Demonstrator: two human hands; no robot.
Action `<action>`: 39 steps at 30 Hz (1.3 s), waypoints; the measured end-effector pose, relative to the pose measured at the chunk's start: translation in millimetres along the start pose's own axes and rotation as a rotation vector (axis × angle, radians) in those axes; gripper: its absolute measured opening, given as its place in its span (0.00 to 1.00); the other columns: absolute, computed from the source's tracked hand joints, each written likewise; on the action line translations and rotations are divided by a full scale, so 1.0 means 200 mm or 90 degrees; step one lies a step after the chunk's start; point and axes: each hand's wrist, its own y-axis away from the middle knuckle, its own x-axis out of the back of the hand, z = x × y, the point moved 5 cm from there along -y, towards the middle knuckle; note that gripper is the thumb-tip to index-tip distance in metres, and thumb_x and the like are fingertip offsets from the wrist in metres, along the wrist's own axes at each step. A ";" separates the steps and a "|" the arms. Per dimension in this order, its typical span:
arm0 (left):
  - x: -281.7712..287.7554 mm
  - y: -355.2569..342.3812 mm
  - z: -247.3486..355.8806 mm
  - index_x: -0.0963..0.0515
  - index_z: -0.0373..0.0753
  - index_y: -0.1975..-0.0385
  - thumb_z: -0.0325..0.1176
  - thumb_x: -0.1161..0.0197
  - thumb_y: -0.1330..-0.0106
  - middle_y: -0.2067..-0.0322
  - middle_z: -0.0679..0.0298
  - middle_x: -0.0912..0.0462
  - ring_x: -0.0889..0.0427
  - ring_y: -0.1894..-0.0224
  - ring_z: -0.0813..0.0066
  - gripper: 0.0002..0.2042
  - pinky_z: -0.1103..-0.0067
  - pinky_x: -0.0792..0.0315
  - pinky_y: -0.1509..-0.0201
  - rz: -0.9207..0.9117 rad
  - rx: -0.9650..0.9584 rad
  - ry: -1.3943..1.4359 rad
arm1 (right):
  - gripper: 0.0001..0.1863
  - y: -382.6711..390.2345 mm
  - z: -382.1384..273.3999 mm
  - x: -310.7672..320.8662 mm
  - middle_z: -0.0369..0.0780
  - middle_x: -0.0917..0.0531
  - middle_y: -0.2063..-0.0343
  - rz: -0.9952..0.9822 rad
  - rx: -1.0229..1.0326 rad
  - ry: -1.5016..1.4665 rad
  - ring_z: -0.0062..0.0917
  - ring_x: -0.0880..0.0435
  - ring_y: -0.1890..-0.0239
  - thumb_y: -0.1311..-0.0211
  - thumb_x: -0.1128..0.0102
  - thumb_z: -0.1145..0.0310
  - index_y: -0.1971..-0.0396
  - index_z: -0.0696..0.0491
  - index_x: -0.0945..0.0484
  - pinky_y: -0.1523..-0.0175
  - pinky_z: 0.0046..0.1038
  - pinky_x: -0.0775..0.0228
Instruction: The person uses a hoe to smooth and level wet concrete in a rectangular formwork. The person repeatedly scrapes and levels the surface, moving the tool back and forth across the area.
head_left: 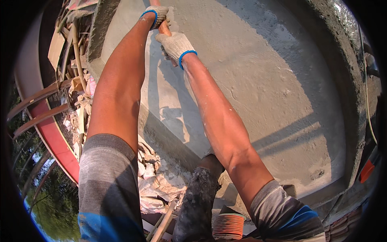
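Both my hands wear off-white knit gloves with blue cuffs and are closed around one wooden handle (164,28). My left hand (158,15) grips it farther up, near the top edge of the head view. Lower down, my right hand (176,45) wraps the same handle close to its near end. The handle runs out of the picture at the top, so the tool's working end is hidden. Beneath my arms spreads wet grey cement (250,76), smooth and shiny in places, inside a raised concrete rim (342,52). Shadows of my arms and the handle fall across it.
Wood scraps (64,48) and crumpled bags (157,185) lie along the left side and near my leg. A red panel (58,137) curves at left. An orange ribbed spool (228,226) stands at the bottom. An orange piece (366,171) sits at far right beside a thin hose (369,109).
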 end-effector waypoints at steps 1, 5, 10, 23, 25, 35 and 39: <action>0.06 0.03 0.02 0.22 0.31 0.51 0.45 0.38 0.27 0.62 0.54 0.14 0.14 0.62 0.60 0.20 0.63 0.16 0.51 0.001 0.011 0.008 | 0.21 0.03 -0.04 -0.04 0.39 0.19 0.83 0.021 0.014 -0.048 0.30 0.21 0.85 0.39 0.35 0.50 0.70 0.56 0.20 0.82 0.36 0.34; -0.12 0.31 0.20 0.24 0.29 0.47 0.41 0.39 0.28 0.63 0.55 0.13 0.12 0.64 0.63 0.20 0.65 0.14 0.53 -0.082 0.057 0.000 | 0.19 0.20 -0.07 0.07 0.35 0.24 0.82 0.019 -0.036 -0.106 0.24 0.26 0.84 0.38 0.34 0.51 0.65 0.54 0.23 0.83 0.33 0.40; -0.24 0.60 0.03 0.28 0.28 0.43 0.37 0.38 0.30 0.63 0.53 0.13 0.12 0.64 0.61 0.21 0.64 0.14 0.55 -0.166 0.142 0.017 | 0.19 0.66 0.01 0.07 0.35 0.24 0.82 0.000 -0.085 -0.062 0.24 0.25 0.84 0.37 0.32 0.52 0.66 0.54 0.23 0.82 0.33 0.38; -1.39 2.16 0.02 0.19 0.32 0.54 0.43 0.39 0.31 0.62 0.53 0.12 0.11 0.66 0.60 0.18 0.62 0.17 0.62 -0.219 0.114 -0.212 | 0.20 2.30 0.46 0.82 0.33 0.23 0.81 0.048 -0.201 -0.018 0.22 0.25 0.82 0.35 0.32 0.49 0.65 0.53 0.20 0.78 0.29 0.33; -1.62 2.50 0.05 0.19 0.32 0.54 0.43 0.35 0.32 0.62 0.52 0.12 0.12 0.66 0.59 0.18 0.60 0.16 0.63 -0.254 0.140 -0.084 | 0.19 2.65 0.55 1.00 0.34 0.22 0.81 0.088 -0.223 -0.074 0.22 0.25 0.84 0.34 0.32 0.50 0.67 0.53 0.19 0.78 0.29 0.31; -2.65 2.94 0.05 0.26 0.38 0.55 0.38 0.32 0.28 0.68 0.58 0.20 0.17 0.64 0.61 0.12 0.60 0.15 0.56 -0.196 0.337 0.711 | 0.23 4.38 0.51 1.97 0.35 0.19 0.78 0.057 -0.393 0.187 0.17 0.23 0.78 0.38 0.29 0.54 0.55 0.59 0.18 0.71 0.28 0.29; -3.02 3.64 0.20 0.26 0.38 0.58 0.35 0.34 0.28 0.68 0.59 0.23 0.20 0.63 0.62 0.10 0.61 0.18 0.45 -0.391 0.350 0.754 | 0.23 5.06 0.84 2.30 0.47 0.17 0.68 0.198 -0.270 0.459 0.41 0.19 0.67 0.44 0.28 0.57 0.52 0.54 0.19 0.55 0.37 0.24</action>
